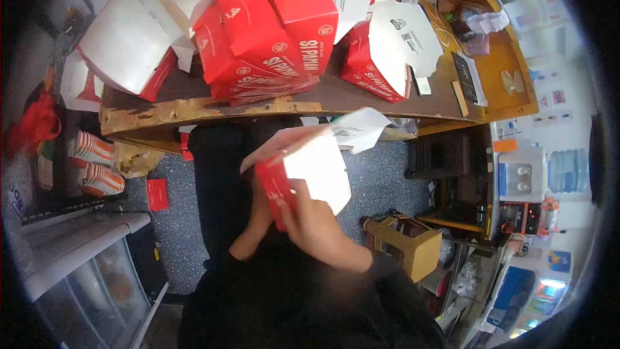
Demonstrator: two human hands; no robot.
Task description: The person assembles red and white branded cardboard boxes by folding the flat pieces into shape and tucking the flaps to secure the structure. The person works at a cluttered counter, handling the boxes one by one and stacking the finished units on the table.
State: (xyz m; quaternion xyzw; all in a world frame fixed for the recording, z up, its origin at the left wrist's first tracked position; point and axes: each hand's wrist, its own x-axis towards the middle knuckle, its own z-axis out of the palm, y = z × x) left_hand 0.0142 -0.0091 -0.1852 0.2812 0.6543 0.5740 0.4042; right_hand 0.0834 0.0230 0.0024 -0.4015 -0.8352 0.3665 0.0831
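Above my lap I hold a red and white cardboard food box [316, 171], tilted, its white inside and raised flaps showing. My right hand [320, 229] is closed on the red lower side, fingers pressed against the panel. My left hand [258, 220] grips the same box from its left, with the fingers partly hidden behind it. Just beyond, on the brown table, stands a group of red boxes [248, 22] packed side by side. An opened box [381, 58] with upright white flaps is to their right, and another open box [132, 42] lies at the left.
The worn wooden table edge [213, 113] runs across in front of me. Striped paper cups [97, 158] are stacked at the left, above a glass-fronted cabinet [103, 284]. A red card piece [157, 194] lies on the speckled floor; a brown carton [407, 245] stands at my right.
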